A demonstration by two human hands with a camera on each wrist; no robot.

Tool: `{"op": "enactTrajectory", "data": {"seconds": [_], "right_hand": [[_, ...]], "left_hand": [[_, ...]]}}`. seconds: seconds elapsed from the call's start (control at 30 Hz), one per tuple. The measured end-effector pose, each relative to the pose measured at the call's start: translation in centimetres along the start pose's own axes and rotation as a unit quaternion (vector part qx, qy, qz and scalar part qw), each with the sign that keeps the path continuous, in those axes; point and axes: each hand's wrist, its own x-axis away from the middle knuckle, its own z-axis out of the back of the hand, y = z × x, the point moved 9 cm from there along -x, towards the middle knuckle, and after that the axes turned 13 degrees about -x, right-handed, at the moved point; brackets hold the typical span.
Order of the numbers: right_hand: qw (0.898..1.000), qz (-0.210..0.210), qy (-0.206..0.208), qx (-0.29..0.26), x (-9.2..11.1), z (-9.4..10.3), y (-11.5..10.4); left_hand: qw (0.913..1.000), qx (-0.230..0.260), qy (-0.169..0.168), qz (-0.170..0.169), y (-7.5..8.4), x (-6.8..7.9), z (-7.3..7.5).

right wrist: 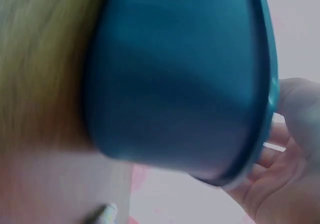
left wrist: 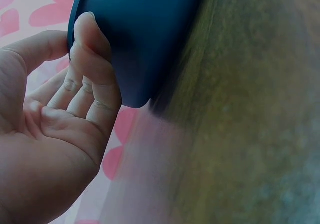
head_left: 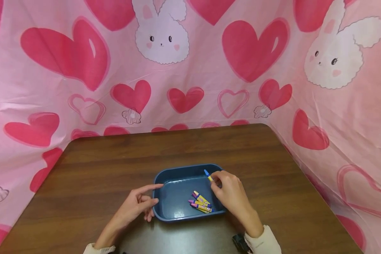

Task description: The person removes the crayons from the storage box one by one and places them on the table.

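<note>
A dark blue tray (head_left: 177,219) with rounded corners stands on the table. My left hand (head_left: 131,206) holds its left rim, with thumb and index finger at the edge and the other fingers curled outside the wall. The left wrist view shows that hand (left wrist: 60,119) against the tray's outer wall (left wrist: 145,38). Over the tray's right end, my right hand (head_left: 233,192) pinches a blue crayon (head_left: 207,174), its tip pointing up and left. Several crayons (head_left: 201,204) in pink, purple and pale tones lie piled inside the tray. In the right wrist view, the tray wall (right wrist: 170,73) hides the right fingertips.
The brown wooden table (head_left: 114,158) extends around the tray. A pink curtain (head_left: 209,106) with hearts and rabbits hangs behind and beside it. A dark device (head_left: 240,243) sits at the right wrist. A small blurred whitish object (right wrist: 107,214) shows low in the right wrist view.
</note>
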Motion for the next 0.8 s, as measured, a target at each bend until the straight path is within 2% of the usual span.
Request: {"op": "enactTrajectory", "data": {"seconds": [0.27,0.63,0.8], "right_hand": [[0.998,0.042,0.040,-0.008,0.0,2.9,0.5],[0.997,0.029,0.076,0.001,0.7,6.8,3.4],[0.996,0.012,0.084,-0.008,1.3,7.6,4.9]], "left_hand": [[1.0000,0.004,0.000,-0.005,-0.1,0.1,0.0],[1.0000,0.007,-0.003,-0.002,-0.1,0.1,0.0],[1.0000,0.003,0.000,-0.004,0.0,0.0,0.0]]}}
